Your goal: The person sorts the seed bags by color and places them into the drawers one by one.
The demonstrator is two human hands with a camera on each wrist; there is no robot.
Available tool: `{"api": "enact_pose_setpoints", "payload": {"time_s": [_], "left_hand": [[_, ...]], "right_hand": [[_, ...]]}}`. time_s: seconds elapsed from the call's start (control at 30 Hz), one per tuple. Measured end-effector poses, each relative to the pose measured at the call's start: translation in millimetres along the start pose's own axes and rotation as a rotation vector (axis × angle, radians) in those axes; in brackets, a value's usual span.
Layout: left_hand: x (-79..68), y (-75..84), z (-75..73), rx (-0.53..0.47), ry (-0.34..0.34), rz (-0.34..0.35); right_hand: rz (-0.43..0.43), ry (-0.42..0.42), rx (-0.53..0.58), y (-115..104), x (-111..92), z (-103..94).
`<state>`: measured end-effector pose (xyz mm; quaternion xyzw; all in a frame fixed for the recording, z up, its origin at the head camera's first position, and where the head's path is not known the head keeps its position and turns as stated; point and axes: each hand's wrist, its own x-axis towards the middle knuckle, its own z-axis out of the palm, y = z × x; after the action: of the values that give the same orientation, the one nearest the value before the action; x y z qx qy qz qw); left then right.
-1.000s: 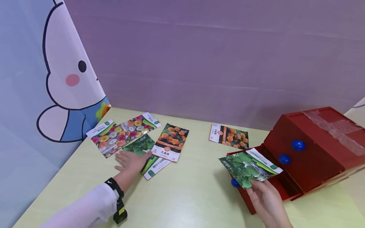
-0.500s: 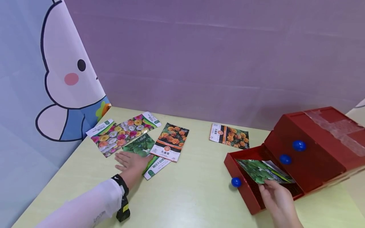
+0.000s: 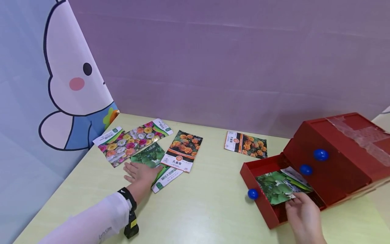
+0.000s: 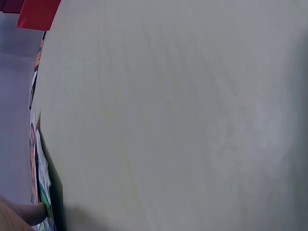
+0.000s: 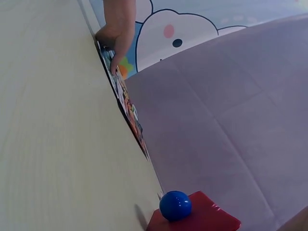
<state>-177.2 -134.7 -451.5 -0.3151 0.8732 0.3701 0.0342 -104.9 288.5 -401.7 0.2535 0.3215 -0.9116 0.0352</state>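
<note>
My right hand (image 3: 304,215) pinches the near corner of a green-leaf seed packet (image 3: 274,186) that lies inside the red box (image 3: 263,215), tilted across its dark bottom. On the left, my left hand (image 3: 142,176) rests with spread, straight fingers on another green-leaf seed packet (image 3: 149,154). A marigold seed packet (image 3: 182,149) overlaps that one's right side. The left wrist view catches only the thumb (image 4: 31,213) against the packets' edges. In the right wrist view the left hand (image 5: 120,29) presses down at the far end; the right hand's fingers are out of that view.
Flower-picture seed packets (image 3: 134,144) lie at the back left. Another marigold seed packet (image 3: 246,145) lies flat near the purple backdrop (image 3: 195,67). The box's red lid (image 3: 332,159) leans up at the right, with blue balls (image 3: 321,155) on it; another blue ball (image 3: 253,194) sits on the front wall.
My right hand has lowered the green-leaf packet from above the red box down into it, moving slightly right. The left hand has stayed on its packets.
</note>
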Motion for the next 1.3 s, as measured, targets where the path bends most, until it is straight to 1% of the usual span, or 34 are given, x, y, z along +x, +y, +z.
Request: {"api": "enact_pose_setpoints", "payload": {"time_s": [0.07, 0.2, 0.33, 0.4, 0.47, 0.57, 0.63, 0.73, 0.8, 0.87, 0.97, 1.03, 1.1, 1.2, 1.23, 1.3], "left_hand": [[-0.2, 0.1, 0.3, -0.022, 0.013, 0.002], [-1.3, 1.3, 1.0, -0.074, 0.037, -0.002], [-3.4, 1.7, 1.3, -0.107, 0.055, 0.008], [-4.3, 0.8, 1.7, -0.118, 0.076, 0.018], [-4.3, -1.1, 2.7, -0.126, 0.103, 0.036], [-3.4, -3.2, 3.5, -0.125, 0.139, 0.077], [-2.5, -4.6, 2.7, -0.156, 0.141, 0.116], [-1.4, -6.0, -1.6, -0.274, 0.093, 0.156], [-0.4, -6.2, -7.6, -0.355, 0.05, 0.166], [0.4, -3.5, -15.3, -0.397, 0.013, 0.166], [1.0, 3.7, -31.1, -0.377, -0.018, 0.198], [-0.1, 9.6, -41.4, -0.342, -0.029, 0.221], [-2.3, 15.5, -49.3, -0.325, -0.029, 0.262], [-8.2, 24.4, -55.9, -0.319, -0.016, 0.296], [-11.0, 27.8, -56.4, -0.334, -0.011, 0.308], [-18.6, 36.1, -56.3, -0.365, -0.022, 0.317]], "right_hand": [[-0.017, 0.05, 0.019, -1, -1, -0.4], [-0.031, 0.111, 0.069, -4, -2, -0.9], [-0.009, 0.064, -0.049, -3, -4, 2.9], [-0.015, 0.04, -0.079, -2, -6, 6.3], [-0.034, 0.001, -0.09, -1, -8, 10.1], [-0.068, -0.032, -0.079, 1, -11, 18.2], [-0.096, -0.044, -0.096, 2, -13, 23.8], [-0.147, -0.043, -0.164, 6, -17, 31.3], [-0.181, -0.045, -0.205, 8, -19, 35.7], [-0.222, -0.06, -0.256, 9, -21, 39.0], [-0.281, -0.106, -0.334, 9, -24, 44.7], [-0.324, -0.142, -0.414, 10, -25, 48.6], [-0.359, -0.17, -0.504, 10, -26, 53.0], [-0.397, -0.208, -0.636, 13, -30, 59.8], [-0.407, -0.224, -0.663, 14, -31, 62.0], [-0.414, -0.255, -0.706, 16, -33, 67.3]]}}
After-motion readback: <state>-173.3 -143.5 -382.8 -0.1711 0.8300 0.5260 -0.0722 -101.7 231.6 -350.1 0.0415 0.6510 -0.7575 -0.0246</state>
